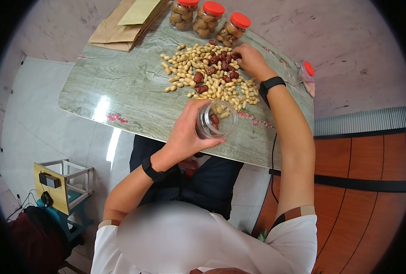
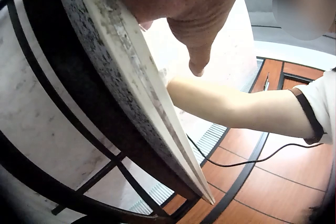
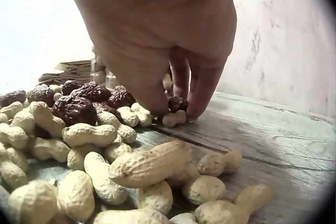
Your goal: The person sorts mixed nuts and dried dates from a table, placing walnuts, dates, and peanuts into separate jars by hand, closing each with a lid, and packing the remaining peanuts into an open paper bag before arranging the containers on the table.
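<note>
In the head view my left hand (image 1: 184,130) grips a clear jar (image 1: 204,124) at the table's near edge, its open mouth facing up. Inside show a few dried red dates (image 1: 214,119) and some peanuts. The left wrist view catches only part of that hand (image 2: 184,9), without the jar. At the far right of the peanut pile (image 1: 184,68), my right hand (image 1: 252,60) reaches down to the tabletop. The right wrist view shows its thumb and fingers pinching round a dried red date (image 3: 178,103), with a peanut (image 3: 173,118) right below it.
Three red-lidded jars of walnuts (image 1: 206,20) stand behind the pile. Brown paper bags (image 1: 116,34) lie at the back left. Another red-lidded container (image 1: 307,69) sits at the right edge. A black cable (image 1: 273,169) hangs by the table's near right side.
</note>
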The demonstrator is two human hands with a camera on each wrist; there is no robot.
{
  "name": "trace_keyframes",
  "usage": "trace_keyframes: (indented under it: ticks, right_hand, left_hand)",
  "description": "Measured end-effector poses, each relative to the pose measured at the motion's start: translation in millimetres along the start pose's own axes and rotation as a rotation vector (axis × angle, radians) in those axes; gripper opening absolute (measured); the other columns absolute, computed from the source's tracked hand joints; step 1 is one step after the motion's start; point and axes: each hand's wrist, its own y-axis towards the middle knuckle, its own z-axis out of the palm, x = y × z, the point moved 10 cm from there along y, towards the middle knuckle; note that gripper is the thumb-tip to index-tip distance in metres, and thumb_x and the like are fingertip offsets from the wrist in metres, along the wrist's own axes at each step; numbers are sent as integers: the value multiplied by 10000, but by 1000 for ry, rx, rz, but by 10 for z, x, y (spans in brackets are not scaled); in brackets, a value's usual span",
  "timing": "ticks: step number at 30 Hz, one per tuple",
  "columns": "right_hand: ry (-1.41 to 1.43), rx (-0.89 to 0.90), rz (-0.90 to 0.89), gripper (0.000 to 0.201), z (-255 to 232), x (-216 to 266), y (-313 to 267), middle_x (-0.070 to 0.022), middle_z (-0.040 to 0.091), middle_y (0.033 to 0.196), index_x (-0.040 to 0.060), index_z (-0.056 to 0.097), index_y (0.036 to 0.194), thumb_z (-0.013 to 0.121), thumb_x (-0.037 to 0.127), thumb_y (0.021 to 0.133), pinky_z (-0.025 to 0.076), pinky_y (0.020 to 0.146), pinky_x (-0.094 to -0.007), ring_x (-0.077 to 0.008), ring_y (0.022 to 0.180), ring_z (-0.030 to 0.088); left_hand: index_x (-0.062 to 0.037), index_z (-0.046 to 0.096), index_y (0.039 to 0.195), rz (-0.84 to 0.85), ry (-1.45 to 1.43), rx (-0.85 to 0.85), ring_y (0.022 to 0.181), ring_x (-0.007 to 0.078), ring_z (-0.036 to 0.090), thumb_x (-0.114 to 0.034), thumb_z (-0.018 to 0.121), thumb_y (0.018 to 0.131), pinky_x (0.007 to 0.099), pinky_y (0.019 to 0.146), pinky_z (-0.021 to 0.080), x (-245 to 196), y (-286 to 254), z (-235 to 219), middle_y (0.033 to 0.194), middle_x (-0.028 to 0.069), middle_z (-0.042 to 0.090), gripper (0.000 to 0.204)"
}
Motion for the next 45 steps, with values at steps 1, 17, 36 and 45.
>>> trace_keyframes:
  ticks: [1,17,36,45]
  right_hand:
    - [0,16,25,246,17,-32,0,-177,675,1117,70,740,1099,709,73,856,530,924,-480,-388,1072,642]
    - [368,-310,-434,271,-1640,1753,-1489,-88,656,1117,62,699,1053,711,-23,795,585,735,-340,-257,960,688]
    - [898,-291,-130,1282,-701,1505,-1944,-227,487,1525,34,244,1620,1005,309,626,451,1119,-457,-347,1372,528]
    - [1107,-497,103,1367,-55,1615,-2199,-275,389,1585,2,125,1644,1008,241,629,391,1183,-457,-363,1451,449]
  left_hand:
    - [-27,478,1387,8,6,-4,1173,391,599,-238,989,622,444,985,509,-5,0,-2,1275,195,566,944]
    - [-28,481,1377,-7,-14,-11,1145,397,600,-255,991,617,445,969,507,31,3,13,1250,190,572,943]
    - [-48,146,1653,-42,44,31,1383,383,495,-258,992,626,441,1138,428,84,-45,60,1514,227,435,1347]
    - [-43,562,1446,-29,241,258,1315,341,566,37,688,837,404,1113,431,-109,-51,-638,1410,181,574,627]
